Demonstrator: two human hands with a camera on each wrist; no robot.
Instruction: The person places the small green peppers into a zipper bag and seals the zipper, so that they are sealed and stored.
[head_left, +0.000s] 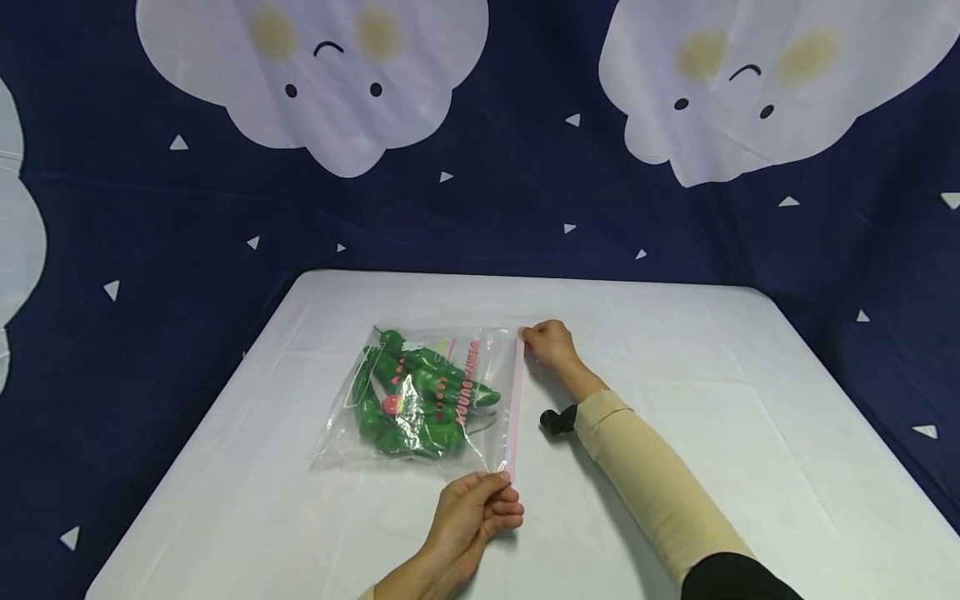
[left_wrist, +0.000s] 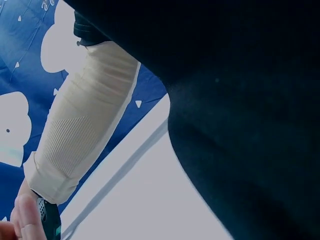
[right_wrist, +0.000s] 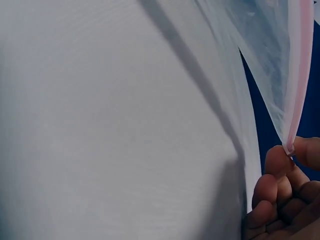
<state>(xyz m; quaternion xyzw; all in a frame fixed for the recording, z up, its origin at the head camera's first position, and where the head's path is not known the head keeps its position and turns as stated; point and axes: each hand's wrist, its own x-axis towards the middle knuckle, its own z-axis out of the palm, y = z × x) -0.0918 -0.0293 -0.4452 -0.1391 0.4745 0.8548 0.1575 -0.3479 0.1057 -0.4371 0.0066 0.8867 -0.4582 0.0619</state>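
Note:
A clear zip bag [head_left: 491,350] with a pink seal strip [head_left: 514,408] and red lettering lies on the white table. Several glossy green peppers [head_left: 427,383] show through its plastic. At the strip's near end, my left hand [head_left: 480,517] pinches the bag's corner between thumb and forefinger. My right hand [head_left: 553,343] grips the far corner of the same strip. In the right wrist view, thumb and fingertip of the right hand [right_wrist: 285,187] meet on the strip's tip, with the other fingers curled. Only a few fingers of the left hand [left_wrist: 27,220] appear in the left wrist view.
The white table [head_left: 675,350] has rounded far corners. Behind it hangs a dark blue cloth [head_left: 510,208] printed with clouds and small white triangles. A black wrist device [head_left: 558,422] sticks out beside the right sleeve cuff.

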